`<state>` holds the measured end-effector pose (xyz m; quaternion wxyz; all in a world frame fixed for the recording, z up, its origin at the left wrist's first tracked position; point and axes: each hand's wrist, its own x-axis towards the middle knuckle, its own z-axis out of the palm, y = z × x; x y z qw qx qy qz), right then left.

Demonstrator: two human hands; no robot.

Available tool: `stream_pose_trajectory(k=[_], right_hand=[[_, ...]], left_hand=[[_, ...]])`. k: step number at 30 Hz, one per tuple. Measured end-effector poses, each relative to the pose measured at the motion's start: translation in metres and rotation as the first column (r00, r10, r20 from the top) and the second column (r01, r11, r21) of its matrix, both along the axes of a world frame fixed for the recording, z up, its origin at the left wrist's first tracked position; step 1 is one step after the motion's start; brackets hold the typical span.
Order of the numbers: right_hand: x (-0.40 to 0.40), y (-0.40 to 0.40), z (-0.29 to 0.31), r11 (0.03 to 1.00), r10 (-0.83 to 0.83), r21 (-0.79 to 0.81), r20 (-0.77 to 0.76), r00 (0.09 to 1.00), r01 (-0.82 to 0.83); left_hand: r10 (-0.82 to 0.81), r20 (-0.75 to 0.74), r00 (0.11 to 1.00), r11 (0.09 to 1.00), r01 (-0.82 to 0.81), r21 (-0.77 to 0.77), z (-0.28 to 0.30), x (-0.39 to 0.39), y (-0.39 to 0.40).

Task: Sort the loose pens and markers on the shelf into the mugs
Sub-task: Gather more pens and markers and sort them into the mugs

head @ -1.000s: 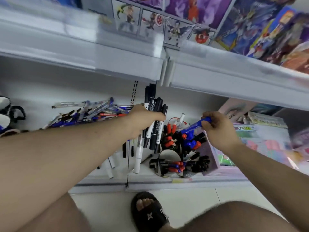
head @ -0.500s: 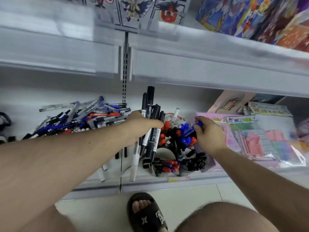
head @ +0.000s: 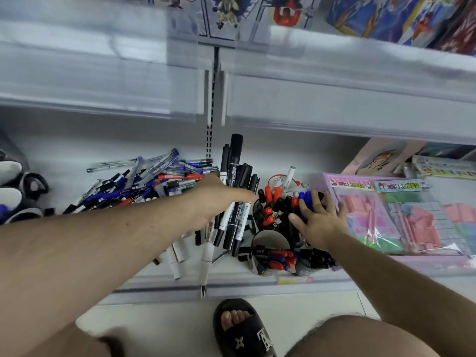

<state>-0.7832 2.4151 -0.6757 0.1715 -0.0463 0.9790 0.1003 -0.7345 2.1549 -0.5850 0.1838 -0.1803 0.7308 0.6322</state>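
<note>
Head view: left hand (head: 219,202) wrapped round a bundle of black-and-white markers (head: 235,199), fingers curled about the barrels, caps fanning out above the fist and white ends trailing below. Right hand (head: 319,222) spread flat, fingers straight, resting on the blue caps (head: 306,198) in the far mug, gripping nothing.

To do this step well: keep the bundle upright and tight in the left fist; feed markers out one or two at a time, not all together. Press the crowded caps down level with the right palm to free room at the mug's mouth before adding more. Match colour to mug where a grouping already shows. Watch the long white pen (head: 206,264) hanging past the shelf lip: likely to slide off if nudged.

Counted, as far as visible: two hands; about seven markers in the left grip, exact number hidden by the fist. At least three mugs at centre: the far one (head: 277,210) packed with red, black and blue caps, a near one (head: 270,253) with a few red and blue pens, one (head: 315,258) of black caps beside it. Loose pile of pens (head: 144,181) on the shelf (head: 64,161) at left: too many and too tangled to count, well over twenty. Several white markers (head: 177,256) loose below the left wrist. Two pink packets (head: 381,215) at right.
</note>
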Motion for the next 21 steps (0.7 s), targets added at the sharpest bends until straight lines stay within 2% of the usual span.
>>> stream_pose_trajectory(k=[2, 4, 5, 6, 7, 8, 9, 12, 15, 18, 21], right_hand=[[-0.001, -0.005, 0.016, 0.999, -0.026, -0.038, -0.083, 0.996, 0.022], [0.005, -0.018, 0.039, 0.961, -0.090, -0.274, -0.260, 0.961, 0.016], [0.009, -0.027, 0.053, 0.884, -0.161, -0.467, -0.272, 0.949, 0.016], [0.014, -0.038, 0.068, 0.750, -0.231, -0.660, -0.200, 0.952, 0.043], [0.021, -0.050, 0.082, 0.599, -0.254, -0.796, -0.086, 0.963, 0.087], [0.028, -0.060, 0.096, 0.498, -0.230, -0.860, -0.007, 0.973, 0.111], [0.036, -0.068, 0.107, 0.441, -0.184, -0.892, 0.017, 0.983, 0.098], [0.051, -0.086, 0.125, 0.361, -0.105, -0.931, 0.020, 0.994, 0.056], [0.052, -0.097, 0.127, 0.343, -0.124, -0.925, 0.131, 0.984, 0.166], [0.052, -0.102, 0.131, 0.350, -0.137, -0.920, 0.137, 0.981, 0.177], [0.052, -0.095, 0.141, 0.219, -0.235, -0.963, 0.103, 0.967, 0.156]], left_hand=[[0.007, -0.007, 1.000, 1.000, -0.007, 0.011, 0.000, 0.002, -0.003], [-0.011, -0.024, 1.000, 1.000, 0.011, 0.007, -0.003, 0.002, -0.007], [-0.028, -0.044, 0.999, 0.999, 0.028, 0.016, -0.003, 0.003, -0.008], [-0.041, -0.056, 0.998, 0.999, 0.043, 0.022, 0.000, 0.006, -0.009], [-0.070, -0.061, 0.996, 0.997, 0.072, 0.026, 0.002, 0.008, -0.010], [-0.088, -0.064, 0.994, 0.995, 0.091, 0.036, 0.004, 0.009, -0.010], [-0.105, -0.077, 0.991, 0.993, 0.108, 0.038, 0.006, 0.010, -0.011], [-0.171, -0.112, 0.979, 0.985, 0.168, -0.038, 0.014, 0.016, -0.008], [-0.231, -0.114, 0.966, 0.969, 0.219, -0.110, 0.018, 0.020, -0.010], [-0.217, -0.116, 0.969, 0.973, 0.205, -0.108, 0.020, 0.022, -0.010], [-0.165, -0.093, 0.982, 0.983, 0.155, -0.100, 0.022, 0.021, -0.015]])
